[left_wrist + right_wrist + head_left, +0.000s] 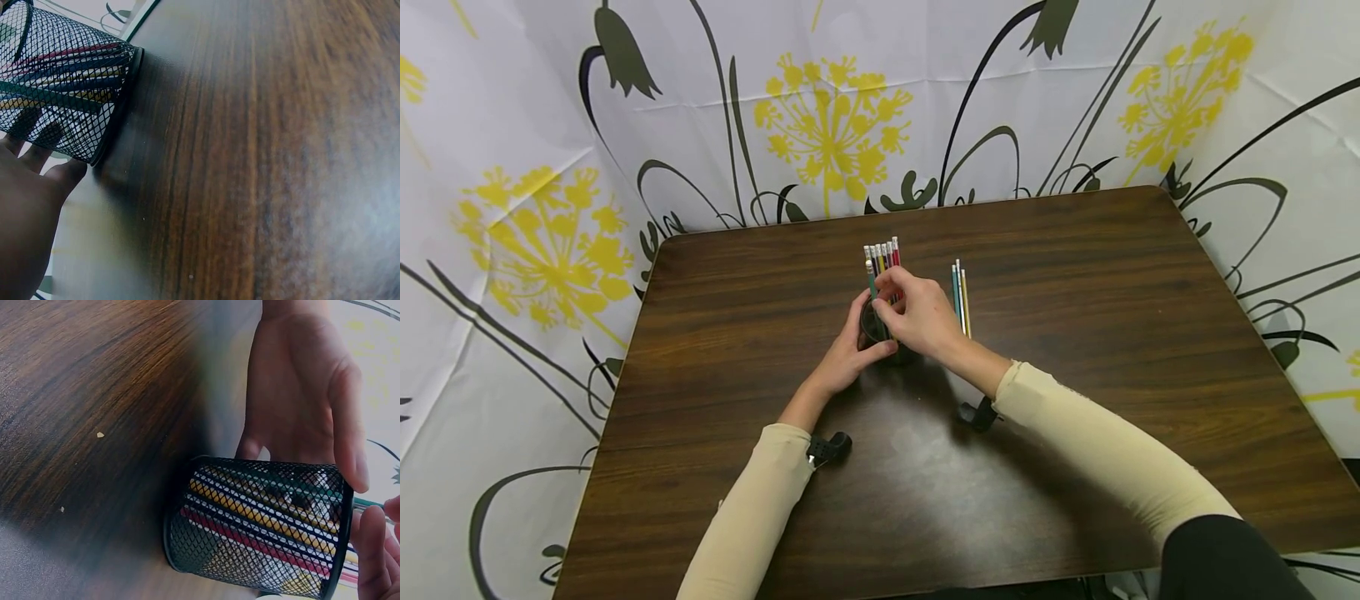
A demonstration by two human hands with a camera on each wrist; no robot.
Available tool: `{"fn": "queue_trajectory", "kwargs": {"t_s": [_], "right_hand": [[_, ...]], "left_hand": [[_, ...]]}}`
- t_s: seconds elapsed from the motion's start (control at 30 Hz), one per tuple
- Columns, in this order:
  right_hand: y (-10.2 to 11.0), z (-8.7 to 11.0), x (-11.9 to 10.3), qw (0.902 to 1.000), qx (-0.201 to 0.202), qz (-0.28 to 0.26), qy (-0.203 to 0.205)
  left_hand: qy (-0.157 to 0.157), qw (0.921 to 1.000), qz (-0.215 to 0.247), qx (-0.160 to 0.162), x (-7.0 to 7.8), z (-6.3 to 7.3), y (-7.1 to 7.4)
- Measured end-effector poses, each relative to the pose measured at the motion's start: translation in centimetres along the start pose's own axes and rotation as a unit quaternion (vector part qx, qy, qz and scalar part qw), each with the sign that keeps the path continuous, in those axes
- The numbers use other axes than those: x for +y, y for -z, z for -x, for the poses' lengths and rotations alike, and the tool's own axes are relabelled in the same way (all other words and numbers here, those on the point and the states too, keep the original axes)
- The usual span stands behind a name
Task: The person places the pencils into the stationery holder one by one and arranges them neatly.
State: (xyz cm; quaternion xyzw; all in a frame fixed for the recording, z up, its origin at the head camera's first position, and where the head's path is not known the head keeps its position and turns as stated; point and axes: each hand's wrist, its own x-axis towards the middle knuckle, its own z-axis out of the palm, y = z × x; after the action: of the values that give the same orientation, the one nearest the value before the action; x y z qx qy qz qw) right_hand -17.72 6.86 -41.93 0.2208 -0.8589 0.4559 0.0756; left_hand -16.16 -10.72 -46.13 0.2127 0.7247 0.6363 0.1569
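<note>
A black mesh pencil cup [880,332] stands on the brown wooden table [1097,333], just back of centre. Several coloured pencils [883,252] with white erasers stick up out of it. My left hand [853,346] wraps round the cup's left side; in the right wrist view its thumb lies along the mesh [256,531]. My right hand [895,304] is over the cup's right rim and pinches a green pencil [871,280] whose lower end is in the cup. In the left wrist view the cup [69,87] stands against my palm [25,212].
Three loose pencils [960,292] lie side by side on the table just right of my right hand. A flower-printed white curtain [835,125] closes in the table on the back and both sides. Bare wood stretches around the cup.
</note>
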Motion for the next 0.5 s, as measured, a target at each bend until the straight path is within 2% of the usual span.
{"fn": "queue_trajectory", "kwargs": {"t_s": [0.23,0.5], "right_hand": [[-0.29,-0.37,-0.01,0.9997,0.008,0.016,-0.015],[-0.72,-1.00,-0.02,0.9976,0.037,0.044,-0.037]], "left_hand": [[-0.002,1.0000,0.002,-0.002,-0.02,0.00,-0.04],[0.002,1.0000,-0.002,-0.004,0.15,0.06,-0.06]]}}
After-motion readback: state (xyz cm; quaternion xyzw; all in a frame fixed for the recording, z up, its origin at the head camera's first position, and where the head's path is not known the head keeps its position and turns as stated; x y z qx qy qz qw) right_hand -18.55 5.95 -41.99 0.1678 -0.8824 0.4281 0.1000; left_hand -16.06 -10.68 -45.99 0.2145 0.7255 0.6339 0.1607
